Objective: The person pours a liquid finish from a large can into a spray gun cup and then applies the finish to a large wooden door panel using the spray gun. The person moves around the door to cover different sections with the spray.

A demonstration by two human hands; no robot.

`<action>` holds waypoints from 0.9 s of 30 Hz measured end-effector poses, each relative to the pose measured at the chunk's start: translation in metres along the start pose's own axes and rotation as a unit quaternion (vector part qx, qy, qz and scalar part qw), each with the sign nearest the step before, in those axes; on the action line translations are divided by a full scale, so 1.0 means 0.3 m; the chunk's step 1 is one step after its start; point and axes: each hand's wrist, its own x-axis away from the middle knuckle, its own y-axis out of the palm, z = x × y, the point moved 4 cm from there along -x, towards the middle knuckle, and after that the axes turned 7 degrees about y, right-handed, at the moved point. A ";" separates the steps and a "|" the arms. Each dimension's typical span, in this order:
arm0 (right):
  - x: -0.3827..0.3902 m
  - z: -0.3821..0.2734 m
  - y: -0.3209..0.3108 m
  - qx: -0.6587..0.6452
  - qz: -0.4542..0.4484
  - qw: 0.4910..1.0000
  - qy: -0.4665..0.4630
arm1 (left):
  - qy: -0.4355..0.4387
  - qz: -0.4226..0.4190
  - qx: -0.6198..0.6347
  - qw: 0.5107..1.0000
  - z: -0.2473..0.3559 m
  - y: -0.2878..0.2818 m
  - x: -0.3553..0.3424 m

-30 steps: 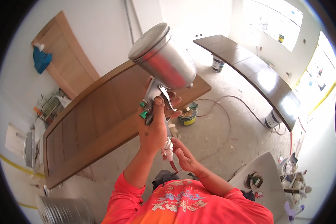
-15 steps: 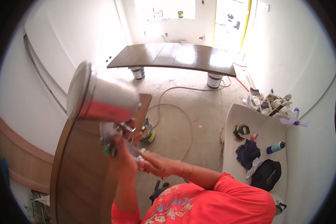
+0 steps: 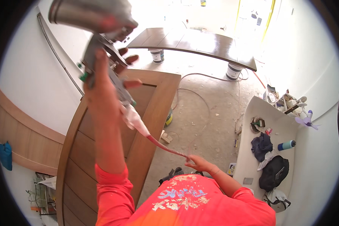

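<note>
We've got the spray gun (image 3: 101,45) gripped high in our left hand (image 3: 101,71). Its hose (image 3: 165,147) slants down to our right hand (image 3: 199,164), fingers pinching it.

Spray gun (image 3: 101,49) up top left in left hand (image 3: 109,64), its hose (image 3: 162,145) running down-right to right hand (image 3: 199,164). Door panel (image 3: 98,150) lies below/behind the arm. Beyond it, 2nd panel (image 3: 199,41) on two buckets (image 3: 157,55). Right side: tabletop (image 3: 252,162) w/ bag (image 3: 273,173), bottle (image 3: 287,145), cloth (image 3: 261,145) on it.
</note>
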 end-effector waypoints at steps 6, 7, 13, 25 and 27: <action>0.496 0.385 0.072 0.067 0.084 0.983 0.147 | -0.013 -0.001 -0.029 0.999 0.031 -0.041 -0.151; 0.544 0.322 0.026 0.091 0.098 0.974 0.181 | -0.029 -0.005 -0.043 0.999 0.000 -0.053 -0.162; 0.827 0.229 -0.117 0.092 0.225 0.953 0.179 | -0.113 -0.068 -0.093 0.987 -0.217 0.004 -0.114; 0.858 0.138 -0.314 0.068 0.288 0.944 0.144 | -0.231 -0.189 -0.137 0.945 -0.595 0.170 -0.090; 0.843 0.114 -0.338 0.076 0.294 0.940 0.152 | -0.232 -0.203 -0.136 0.942 -0.648 0.177 -0.112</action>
